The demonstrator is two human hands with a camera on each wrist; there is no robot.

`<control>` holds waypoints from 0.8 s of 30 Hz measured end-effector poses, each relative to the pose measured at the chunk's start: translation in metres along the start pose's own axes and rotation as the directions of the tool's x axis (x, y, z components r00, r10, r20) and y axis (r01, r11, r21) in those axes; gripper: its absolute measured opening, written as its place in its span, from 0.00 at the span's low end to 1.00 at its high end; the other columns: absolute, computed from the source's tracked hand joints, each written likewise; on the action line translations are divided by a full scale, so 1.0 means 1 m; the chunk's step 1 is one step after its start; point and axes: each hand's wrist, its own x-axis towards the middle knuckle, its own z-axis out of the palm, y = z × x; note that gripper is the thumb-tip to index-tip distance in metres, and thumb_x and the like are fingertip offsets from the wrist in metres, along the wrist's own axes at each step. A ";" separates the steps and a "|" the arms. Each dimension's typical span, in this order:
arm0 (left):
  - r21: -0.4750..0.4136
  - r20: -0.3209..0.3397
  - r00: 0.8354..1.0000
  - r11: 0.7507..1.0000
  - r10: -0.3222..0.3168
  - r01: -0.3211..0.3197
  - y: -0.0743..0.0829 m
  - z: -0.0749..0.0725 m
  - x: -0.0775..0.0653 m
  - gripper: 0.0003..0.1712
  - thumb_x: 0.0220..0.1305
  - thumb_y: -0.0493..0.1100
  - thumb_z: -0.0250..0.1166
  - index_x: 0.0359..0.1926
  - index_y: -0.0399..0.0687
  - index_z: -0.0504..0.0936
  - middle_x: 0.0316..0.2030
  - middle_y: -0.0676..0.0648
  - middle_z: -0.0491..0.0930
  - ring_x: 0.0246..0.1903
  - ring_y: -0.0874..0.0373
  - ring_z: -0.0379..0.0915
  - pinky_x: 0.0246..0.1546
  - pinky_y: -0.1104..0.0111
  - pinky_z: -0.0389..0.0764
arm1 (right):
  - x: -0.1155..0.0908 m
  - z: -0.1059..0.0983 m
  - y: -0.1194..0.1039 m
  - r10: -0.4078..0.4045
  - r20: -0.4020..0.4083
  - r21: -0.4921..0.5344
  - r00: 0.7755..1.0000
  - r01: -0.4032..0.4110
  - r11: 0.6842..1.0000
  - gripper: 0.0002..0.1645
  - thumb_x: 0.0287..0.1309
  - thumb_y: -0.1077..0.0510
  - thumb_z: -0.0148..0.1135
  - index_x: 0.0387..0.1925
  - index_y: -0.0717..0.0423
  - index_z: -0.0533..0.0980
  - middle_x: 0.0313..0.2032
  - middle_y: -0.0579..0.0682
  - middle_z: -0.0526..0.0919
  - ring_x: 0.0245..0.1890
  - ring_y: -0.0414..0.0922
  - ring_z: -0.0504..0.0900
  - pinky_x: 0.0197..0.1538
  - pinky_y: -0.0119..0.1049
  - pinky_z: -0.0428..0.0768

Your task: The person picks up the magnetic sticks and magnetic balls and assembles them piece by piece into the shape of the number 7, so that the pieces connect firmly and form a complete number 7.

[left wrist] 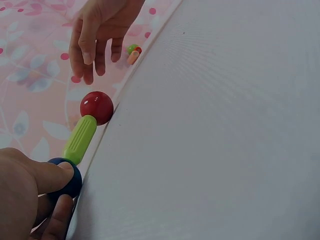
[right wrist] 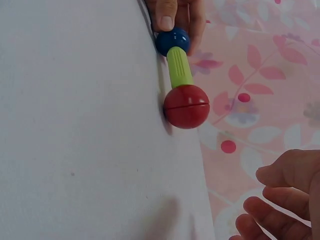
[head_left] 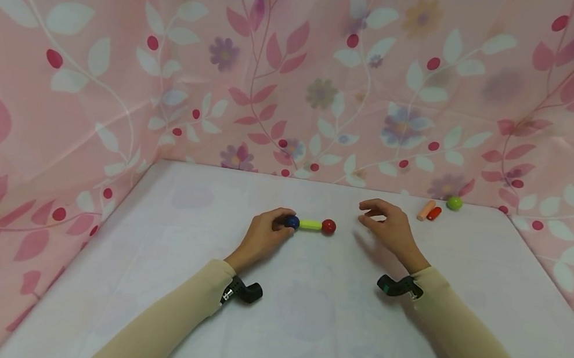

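My left hand (head_left: 263, 234) pinches a blue ball (left wrist: 75, 181) between thumb and fingers. Joined to that ball is a ribbed yellow-green rod (head_left: 310, 225), with a red ball (right wrist: 187, 106) on its other end. The three parts form one straight dumbbell shape lying along the white table. A seam line runs round the red ball in the right wrist view. To the right of the red ball, apart from it, my right hand (head_left: 389, 227) hovers over the table with loosely bent fingers and holds nothing.
At the table's back right lie an orange rod (head_left: 426, 210), a shorter red rod (head_left: 434, 213) and a green ball (head_left: 455, 203). The white tabletop (head_left: 299, 308) ends at a pink floral cloth (head_left: 329, 78) hanging behind and at the left.
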 end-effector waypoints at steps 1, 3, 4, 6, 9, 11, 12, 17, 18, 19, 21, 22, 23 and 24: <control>0.002 0.000 1.000 1.000 0.000 0.000 0.000 0.000 0.000 0.22 0.68 0.35 0.71 0.63 0.43 0.82 0.53 0.48 0.85 0.47 0.57 0.82 0.52 0.61 0.82 | 0.001 -0.002 0.002 -0.002 -0.005 -0.008 1.000 0.002 1.000 0.18 0.66 0.62 0.71 0.55 0.62 0.82 0.51 0.59 0.86 0.49 0.52 0.83 0.52 0.52 0.82; 0.005 -0.003 1.000 1.000 0.005 -0.005 -0.001 0.000 0.000 0.22 0.68 0.35 0.71 0.63 0.43 0.82 0.53 0.48 0.85 0.47 0.57 0.82 0.52 0.60 0.82 | 0.001 -0.005 0.005 -0.002 -0.016 -0.018 1.000 0.001 1.000 0.18 0.66 0.63 0.71 0.55 0.62 0.82 0.51 0.59 0.86 0.48 0.53 0.84 0.52 0.52 0.82; 0.007 -0.005 1.000 1.000 0.006 -0.006 -0.001 0.000 0.000 0.22 0.68 0.35 0.71 0.63 0.43 0.82 0.53 0.48 0.85 0.47 0.57 0.82 0.52 0.60 0.82 | 0.001 -0.006 0.007 0.000 -0.021 -0.021 1.000 0.000 1.000 0.18 0.66 0.63 0.71 0.55 0.62 0.82 0.51 0.60 0.86 0.48 0.53 0.84 0.52 0.52 0.81; 0.009 -0.006 1.000 1.000 0.005 -0.005 -0.001 0.000 0.001 0.22 0.68 0.35 0.71 0.62 0.43 0.83 0.53 0.48 0.85 0.47 0.57 0.82 0.52 0.61 0.82 | 0.001 -0.009 0.011 0.003 -0.024 -0.027 1.000 -0.004 1.000 0.18 0.66 0.62 0.71 0.55 0.63 0.82 0.51 0.61 0.86 0.49 0.55 0.84 0.52 0.54 0.80; 0.005 -0.002 1.000 1.000 0.000 0.000 -0.002 0.001 0.001 0.22 0.68 0.35 0.72 0.62 0.43 0.83 0.53 0.48 0.85 0.47 0.57 0.82 0.52 0.61 0.82 | 0.000 -0.013 0.017 0.021 -0.025 -0.031 0.999 -0.022 0.999 0.19 0.66 0.61 0.70 0.56 0.63 0.81 0.51 0.62 0.85 0.49 0.58 0.83 0.53 0.56 0.77; 0.004 0.000 1.000 1.000 -0.002 0.002 -0.002 0.001 0.001 0.22 0.68 0.35 0.72 0.62 0.43 0.83 0.53 0.47 0.85 0.47 0.57 0.82 0.52 0.62 0.82 | 0.000 -0.016 0.020 0.032 -0.027 -0.039 0.999 -0.033 0.999 0.18 0.67 0.61 0.70 0.56 0.62 0.81 0.51 0.62 0.85 0.50 0.58 0.83 0.53 0.55 0.77; 0.005 0.000 1.000 1.000 -0.002 0.002 -0.002 0.001 0.001 0.22 0.68 0.35 0.72 0.62 0.43 0.83 0.53 0.47 0.85 0.47 0.57 0.82 0.52 0.62 0.82 | 0.000 -0.018 0.021 0.036 -0.029 -0.043 0.999 -0.037 0.998 0.18 0.67 0.61 0.70 0.56 0.62 0.81 0.51 0.62 0.86 0.50 0.58 0.83 0.53 0.55 0.76; 0.011 -0.002 1.000 1.000 0.002 -0.002 -0.001 0.000 0.000 0.23 0.68 0.35 0.72 0.63 0.43 0.83 0.53 0.48 0.85 0.46 0.57 0.82 0.51 0.61 0.82 | 0.000 -0.026 0.027 0.043 -0.048 -0.056 0.998 -0.046 0.997 0.18 0.66 0.62 0.70 0.56 0.62 0.82 0.50 0.62 0.86 0.50 0.57 0.83 0.52 0.49 0.75; 0.010 -0.002 1.000 1.000 0.001 -0.001 0.000 0.000 0.000 0.23 0.68 0.35 0.72 0.63 0.43 0.83 0.54 0.48 0.85 0.46 0.57 0.82 0.51 0.61 0.82 | 0.000 -0.028 0.028 0.044 -0.051 -0.056 0.998 -0.047 0.997 0.18 0.67 0.62 0.70 0.56 0.62 0.81 0.50 0.62 0.86 0.50 0.57 0.83 0.52 0.49 0.75; 0.009 -0.002 1.000 1.000 0.000 0.000 0.000 0.000 0.000 0.23 0.68 0.35 0.72 0.63 0.43 0.83 0.54 0.48 0.85 0.46 0.57 0.82 0.51 0.61 0.82 | 0.000 -0.030 0.029 0.045 -0.054 -0.058 0.998 -0.048 0.997 0.18 0.67 0.62 0.70 0.56 0.62 0.81 0.50 0.62 0.86 0.49 0.58 0.83 0.52 0.48 0.75; 0.010 -0.002 1.000 1.000 -0.003 0.003 0.001 0.000 0.000 0.23 0.68 0.35 0.72 0.63 0.43 0.82 0.54 0.48 0.84 0.46 0.57 0.81 0.52 0.61 0.82 | -0.001 -0.034 0.031 0.047 -0.060 -0.070 0.997 -0.051 0.996 0.18 0.67 0.62 0.70 0.56 0.63 0.81 0.50 0.63 0.86 0.49 0.58 0.83 0.52 0.48 0.74; 0.011 -0.002 1.000 1.000 -0.005 0.005 0.001 0.000 0.000 0.23 0.68 0.35 0.72 0.63 0.43 0.82 0.54 0.48 0.84 0.46 0.57 0.81 0.52 0.61 0.81 | -0.001 -0.036 0.031 0.050 -0.062 -0.075 0.997 -0.055 0.996 0.18 0.67 0.61 0.70 0.56 0.63 0.81 0.50 0.63 0.86 0.50 0.59 0.83 0.51 0.47 0.74; 0.012 -0.002 1.000 1.000 -0.008 0.008 0.001 0.000 -0.001 0.23 0.68 0.35 0.72 0.63 0.43 0.82 0.54 0.48 0.84 0.46 0.57 0.81 0.52 0.61 0.81 | -0.001 -0.038 0.032 0.052 -0.065 -0.082 0.997 -0.057 0.995 0.18 0.67 0.61 0.70 0.56 0.63 0.81 0.50 0.64 0.85 0.50 0.60 0.83 0.51 0.46 0.74; 0.013 -0.002 1.000 1.000 -0.010 0.011 0.002 0.000 -0.001 0.23 0.68 0.35 0.71 0.63 0.43 0.82 0.54 0.48 0.84 0.46 0.57 0.81 0.52 0.61 0.81 | -0.002 -0.040 0.033 0.052 -0.069 -0.090 0.996 -0.058 0.994 0.19 0.67 0.61 0.70 0.56 0.63 0.81 0.50 0.64 0.85 0.50 0.60 0.83 0.50 0.45 0.74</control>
